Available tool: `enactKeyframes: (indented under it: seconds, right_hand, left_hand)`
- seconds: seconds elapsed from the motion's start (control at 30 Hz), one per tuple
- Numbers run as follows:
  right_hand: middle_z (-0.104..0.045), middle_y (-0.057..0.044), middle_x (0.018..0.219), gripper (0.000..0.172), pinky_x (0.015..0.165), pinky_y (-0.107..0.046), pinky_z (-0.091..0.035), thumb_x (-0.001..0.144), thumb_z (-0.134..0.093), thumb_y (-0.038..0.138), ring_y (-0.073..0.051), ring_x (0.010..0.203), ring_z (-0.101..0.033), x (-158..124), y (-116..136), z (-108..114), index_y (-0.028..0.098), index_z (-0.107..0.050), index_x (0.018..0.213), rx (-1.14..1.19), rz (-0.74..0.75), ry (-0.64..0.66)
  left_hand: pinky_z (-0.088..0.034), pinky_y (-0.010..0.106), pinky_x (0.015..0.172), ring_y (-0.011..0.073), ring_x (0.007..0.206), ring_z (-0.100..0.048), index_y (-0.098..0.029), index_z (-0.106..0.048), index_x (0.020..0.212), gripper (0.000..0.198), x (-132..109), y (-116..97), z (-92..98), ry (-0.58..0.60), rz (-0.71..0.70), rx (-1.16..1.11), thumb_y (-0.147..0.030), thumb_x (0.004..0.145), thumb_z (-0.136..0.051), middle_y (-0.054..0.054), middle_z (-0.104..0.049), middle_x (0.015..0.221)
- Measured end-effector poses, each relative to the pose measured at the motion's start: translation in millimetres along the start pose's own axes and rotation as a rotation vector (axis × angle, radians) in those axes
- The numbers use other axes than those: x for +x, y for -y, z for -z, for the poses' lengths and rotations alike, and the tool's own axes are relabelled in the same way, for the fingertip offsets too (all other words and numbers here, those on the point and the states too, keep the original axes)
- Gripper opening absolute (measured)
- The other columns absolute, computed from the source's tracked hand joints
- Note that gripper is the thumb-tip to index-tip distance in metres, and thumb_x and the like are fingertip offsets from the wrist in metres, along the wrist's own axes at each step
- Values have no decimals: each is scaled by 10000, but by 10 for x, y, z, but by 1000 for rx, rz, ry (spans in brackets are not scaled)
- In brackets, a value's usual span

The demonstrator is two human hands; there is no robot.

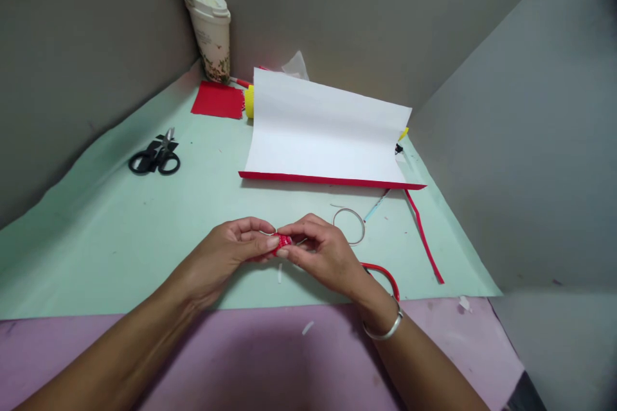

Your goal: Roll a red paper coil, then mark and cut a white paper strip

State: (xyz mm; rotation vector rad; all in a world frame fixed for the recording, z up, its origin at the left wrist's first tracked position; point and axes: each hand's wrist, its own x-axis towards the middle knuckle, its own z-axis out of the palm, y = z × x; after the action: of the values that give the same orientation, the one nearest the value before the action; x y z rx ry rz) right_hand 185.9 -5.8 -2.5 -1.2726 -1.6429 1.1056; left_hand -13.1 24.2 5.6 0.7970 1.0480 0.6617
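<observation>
Between both hands, above the front part of the green sheet, is a small red piece with a pale pattern (283, 243); its exact kind cannot be made out. My left hand (241, 241) pinches its left side between thumb and fingers. From the other side my right hand (322, 250) grips it too, thumb below and index finger above. The fingers hide much of the piece. A red scissor handle (385, 275) shows partly behind my right wrist, which wears a silver bangle (385, 329). Just beyond that hand lies a thin metal ring (349, 226).
A curved white sheet with a red edge (328, 131) stands across the back. Black-handled scissors (164, 155) lie left on black scraps. A lidded cup (212, 35) is in the corner near red paper (218, 100). A red strip (425, 237) lies right. Grey walls (530, 141) enclose the table.
</observation>
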Motion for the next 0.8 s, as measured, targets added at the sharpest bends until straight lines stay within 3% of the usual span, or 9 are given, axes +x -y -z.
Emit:
enactKeyframes:
  seconds: [0.3,0.8]
  right_hand:
    - [-606,16,911,223,693,-249,-570,807,-826,312,-74,671,-615,3,3,22,274,-792,1025,91,-62,25]
    - [-632,4,890,249,691,-246,-588,768,-854,300,-102,724,-648,13,-17,-25,265,-805,1010,56,-21,-51]
  left_hand:
    - [-488,230,682,114,684,-640,-199,-694,832,301,-16,-1,-6,-2,6,8,-338,673,-908,-17,-724,710]
    - [-499,206,654,109,684,-675,-210,-693,866,305,0,13,29,12,2,3,-360,702,-903,-25,-748,743]
